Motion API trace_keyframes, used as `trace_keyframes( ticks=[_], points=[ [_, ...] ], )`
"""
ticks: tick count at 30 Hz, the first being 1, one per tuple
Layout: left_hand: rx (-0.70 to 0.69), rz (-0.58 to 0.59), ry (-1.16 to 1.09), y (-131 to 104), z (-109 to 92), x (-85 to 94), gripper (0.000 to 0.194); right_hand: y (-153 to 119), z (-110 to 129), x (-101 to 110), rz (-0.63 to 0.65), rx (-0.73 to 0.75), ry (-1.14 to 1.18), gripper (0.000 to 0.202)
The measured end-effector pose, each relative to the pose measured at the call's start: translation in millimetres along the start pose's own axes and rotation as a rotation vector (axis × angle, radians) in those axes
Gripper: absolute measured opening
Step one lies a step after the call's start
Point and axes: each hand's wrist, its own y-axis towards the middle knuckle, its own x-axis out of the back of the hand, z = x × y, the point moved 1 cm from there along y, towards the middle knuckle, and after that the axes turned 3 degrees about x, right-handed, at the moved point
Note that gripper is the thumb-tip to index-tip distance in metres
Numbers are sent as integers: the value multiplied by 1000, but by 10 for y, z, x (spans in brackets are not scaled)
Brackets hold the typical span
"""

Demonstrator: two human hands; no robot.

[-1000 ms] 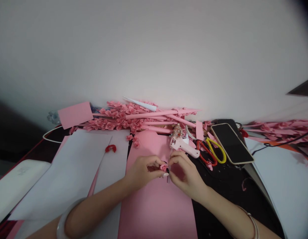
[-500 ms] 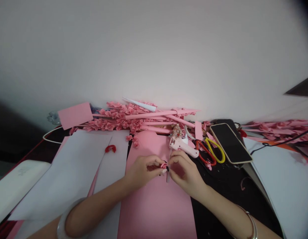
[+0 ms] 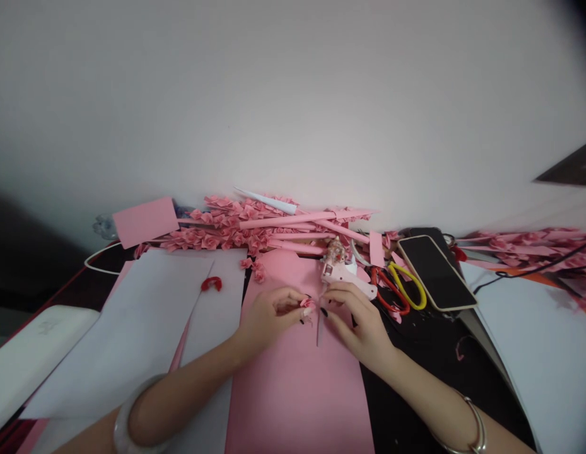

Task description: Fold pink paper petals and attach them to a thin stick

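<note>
A small pink paper flower (image 3: 308,305) sits at centre frame, pinched in the left hand (image 3: 269,315)'s fingertips, with the right hand (image 3: 356,318) just beside it, fingers loosely curled and its grip unclear. The flower is folded and crumpled-looking. Below lies a pink paper sheet (image 3: 297,391); a glue gun (image 3: 344,277), scissors (image 3: 399,287) and phone (image 3: 437,271) lie right.

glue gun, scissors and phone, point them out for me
glue gun (image 3: 345,279), head view, on its pink body
scissors (image 3: 400,287), head view, where the red and yellow handle loops meet
phone (image 3: 436,271), head view, middle of its dark screen
</note>
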Motion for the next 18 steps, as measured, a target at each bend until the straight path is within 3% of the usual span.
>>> trace_keyframes(
  ticks=[5, 10, 12, 16, 18],
  points=[
    [45, -41, -48, 13, -33, 16, 18, 14, -87, 166, -174, 52, -131, 16],
    [36, -36, -57, 12, -66, 9, 18, 80, -333, 536, -306, -18, -463, 12],
    [47, -35, -60, 12, -68, 8, 19, 84, -495, 725, -370, -144, -631, 10],
    [55, -37, -61, 18, -61, 10, 20, 5, -807, 1024, -321, -601, -958, 53],
    [48, -34, -66, 23, -50, 9, 21, -51, -900, 1087, -236, -809, -1005, 63]
  ],
)
